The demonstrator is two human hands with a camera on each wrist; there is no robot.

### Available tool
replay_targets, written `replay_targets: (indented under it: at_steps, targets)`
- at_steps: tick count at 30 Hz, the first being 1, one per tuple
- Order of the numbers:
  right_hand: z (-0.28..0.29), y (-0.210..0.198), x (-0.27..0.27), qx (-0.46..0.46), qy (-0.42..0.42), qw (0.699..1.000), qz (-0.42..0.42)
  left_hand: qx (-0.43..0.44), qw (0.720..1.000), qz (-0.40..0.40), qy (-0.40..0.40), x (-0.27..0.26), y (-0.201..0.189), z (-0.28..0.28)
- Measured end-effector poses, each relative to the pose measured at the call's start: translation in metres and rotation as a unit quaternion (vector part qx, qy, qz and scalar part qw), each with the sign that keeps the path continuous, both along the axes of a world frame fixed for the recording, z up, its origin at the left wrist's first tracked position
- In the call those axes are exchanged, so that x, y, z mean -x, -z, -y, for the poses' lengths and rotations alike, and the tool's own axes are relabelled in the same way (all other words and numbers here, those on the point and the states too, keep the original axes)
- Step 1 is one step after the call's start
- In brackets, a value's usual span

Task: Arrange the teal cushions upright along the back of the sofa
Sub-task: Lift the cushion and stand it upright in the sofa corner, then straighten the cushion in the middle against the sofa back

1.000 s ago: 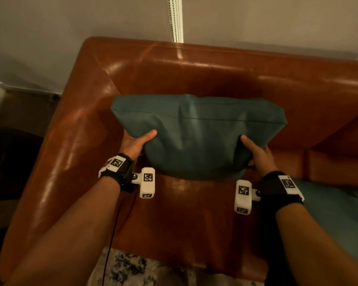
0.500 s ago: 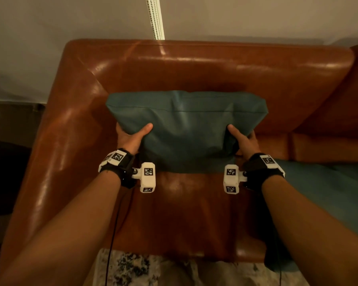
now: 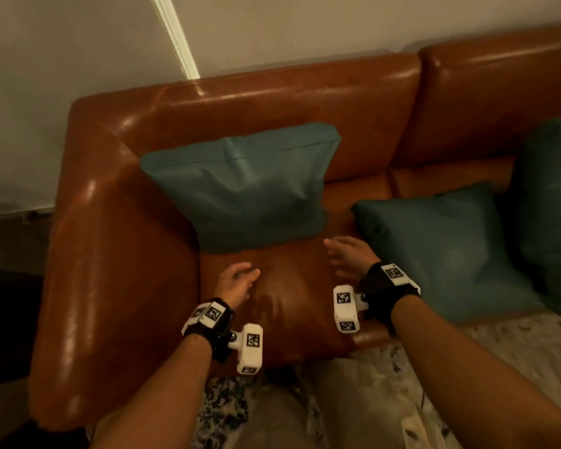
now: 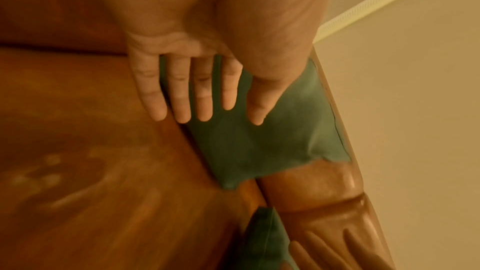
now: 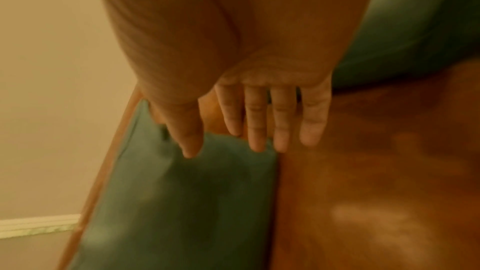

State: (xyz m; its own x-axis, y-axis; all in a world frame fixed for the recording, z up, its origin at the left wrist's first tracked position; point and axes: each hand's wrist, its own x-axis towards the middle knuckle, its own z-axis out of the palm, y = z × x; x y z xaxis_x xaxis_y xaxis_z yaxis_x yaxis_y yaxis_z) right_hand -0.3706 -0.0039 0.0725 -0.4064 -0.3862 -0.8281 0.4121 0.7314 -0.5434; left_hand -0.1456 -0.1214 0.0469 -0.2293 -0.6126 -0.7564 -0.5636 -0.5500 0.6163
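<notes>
Both hands, left hand (image 3: 237, 281) and right hand (image 3: 348, 257), have let go, fingers spread; the teal cushion (image 3: 243, 189) now stands against the sofa (image 3: 289, 102) back's left corner.

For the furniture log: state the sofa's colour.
The sofa is glossy reddish-brown, like tan leather. It shows best in the head view.

Both forearms are extended forward, bare, each wrist banded with a black strap carrying a white marker block. The left hand (image 3: 235, 281) is held palm down, its fingers (image 4: 182, 98) straight and slightly spread, the thumb set apart; nothing is gripped. The right hand (image 3: 348, 256) is held a little further forward, fingers (image 5: 255, 118) likewise extended and loosely parted, nothing held. The two hands are kept apart from each other.
</notes>
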Motion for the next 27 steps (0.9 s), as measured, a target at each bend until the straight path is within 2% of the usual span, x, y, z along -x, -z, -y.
replay_targets:
  at_steps: [6, 12, 15, 20, 27]
  targets:
    - [-0.114, 0.016, 0.022, -0.074, 0.006, 0.997, -0.007, -0.041, 0.996, 0.007, 0.083, 0.025, -0.005, -0.073]
    - [-0.184, 0.033, 0.095, -0.098, 0.057, 0.993, -0.017, -0.085, 0.990, 0.027, 0.105, 0.091, -0.002, -0.127]
    - [-0.197, 0.047, 0.152, -0.094, 0.048, 0.993, -0.053, -0.093, 0.991, 0.038, 0.093, 0.139, 0.008, -0.146]
    - [-0.204, 0.064, 0.248, -0.100, 0.034, 0.990, -0.098, -0.112, 0.993, 0.040, 0.027, 0.226, 0.032, -0.173]
    - [-0.183, 0.080, 0.334, -0.129, 0.012, 0.985, -0.117, -0.095, 0.992, 0.072, -0.032, 0.332, 0.054, -0.188]
